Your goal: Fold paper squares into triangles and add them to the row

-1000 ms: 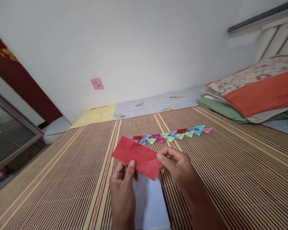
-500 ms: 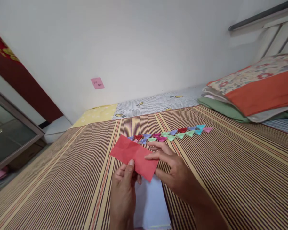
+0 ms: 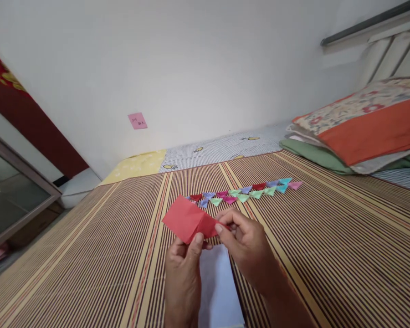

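A red sheet of paper (image 3: 184,217) is held up above the striped mat, its right part bent into folds. My left hand (image 3: 186,269) pinches its lower edge, thumb on top. At the right end, my right hand (image 3: 248,243) grips the folded corner between thumb and fingers. Just behind the paper lie two rows of small folded paper triangles (image 3: 256,194) in blue, red, green, pink and purple; the red sheet hides part of their left end. Beneath my hands rests a pale blue-white flat stack (image 3: 218,287).
The striped mat (image 3: 99,255) spreads around my hands. Folded bedding (image 3: 372,132) is piled at the right, against a wall with a pink note (image 3: 137,120). A yellow cloth (image 3: 136,165) lies at the back left, and a glass-fronted frame (image 3: 13,191) stands far left.
The red paper's right end has been bent over into a fold. My right hand has gone from spread fingers to a pinch on that corner. My left hand has shifted slightly right.
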`<state>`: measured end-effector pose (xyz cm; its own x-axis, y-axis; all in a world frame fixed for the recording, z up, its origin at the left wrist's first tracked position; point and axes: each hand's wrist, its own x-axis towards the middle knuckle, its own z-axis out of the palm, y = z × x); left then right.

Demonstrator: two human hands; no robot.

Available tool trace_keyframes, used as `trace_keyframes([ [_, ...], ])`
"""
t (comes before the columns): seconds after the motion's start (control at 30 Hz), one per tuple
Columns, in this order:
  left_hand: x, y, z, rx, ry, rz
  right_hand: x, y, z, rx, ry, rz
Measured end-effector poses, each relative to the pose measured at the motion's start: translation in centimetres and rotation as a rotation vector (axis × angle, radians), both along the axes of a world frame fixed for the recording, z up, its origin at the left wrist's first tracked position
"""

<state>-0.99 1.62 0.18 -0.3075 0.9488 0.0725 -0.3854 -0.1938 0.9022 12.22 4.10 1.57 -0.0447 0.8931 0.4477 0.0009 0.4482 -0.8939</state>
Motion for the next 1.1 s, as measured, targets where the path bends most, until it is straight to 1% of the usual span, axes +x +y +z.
trace_keyframes([
  [0.1, 0.1, 0.3, 0.0, 0.012, -0.061, 0.043, 0.0, -0.1, 0.1, -0.011, 0.064, 0.052],
  [0.2, 0.2, 0.4, 0.4, 0.026, -0.115, 0.101, -0.1, -0.1, 0.2, -0.056, 0.073, 0.097],
  [0.3, 0.2, 0.4, 0.7, 0.038, -0.178, 0.134, -0.3, -0.1, 0.1, -0.113, 0.05, 0.069],
  [0.4, 0.0, 0.5, 0.8, 0.008, -0.243, 0.112, -0.4, 0.0, 0.0, -0.128, 0.07, 0.025],
  [0.5, -0.1, 0.6, 0.7, -0.029, -0.267, 0.118, -0.4, 0.1, 0.0, -0.145, 0.058, 0.05],
  [0.63, 0.0, 0.6, 0.6, -0.012, -0.216, 0.185, -0.4, -0.1, 0.2, -0.163, -0.017, 0.164],
  [0.7, 0.2, 0.4, 0.7, -0.023, -0.192, 0.143, -0.3, -0.2, 0.1, -0.159, -0.021, 0.178],
  [0.8, 0.3, 0.3, 0.6, -0.056, -0.184, 0.032, 0.1, -0.1, 0.0, -0.163, -0.018, 0.198],
  [0.83, 0.4, 0.2, 0.6, -0.056, -0.181, 0.013, 0.3, -0.1, 0.0, -0.163, -0.026, 0.212],
  [0.9, 0.3, 0.2, 0.4, -0.045, -0.151, 0.023, 0.7, 0.1, 0.0, -0.169, -0.055, 0.225],
  [0.97, 0.2, 0.2, 0.1, -0.046, -0.064, 0.038, 1.0, 0.3, -0.1, -0.173, -0.052, 0.176],
  [1.03, 0.1, 0.1, -0.1, -0.059, 0.06, 0.009, 1.0, 0.4, -0.2, -0.182, -0.003, 0.135],
  [1.1, 0.0, -0.1, -0.3, -0.063, 0.177, -0.05, 0.8, 0.5, -0.3, -0.203, 0.07, 0.179],
])
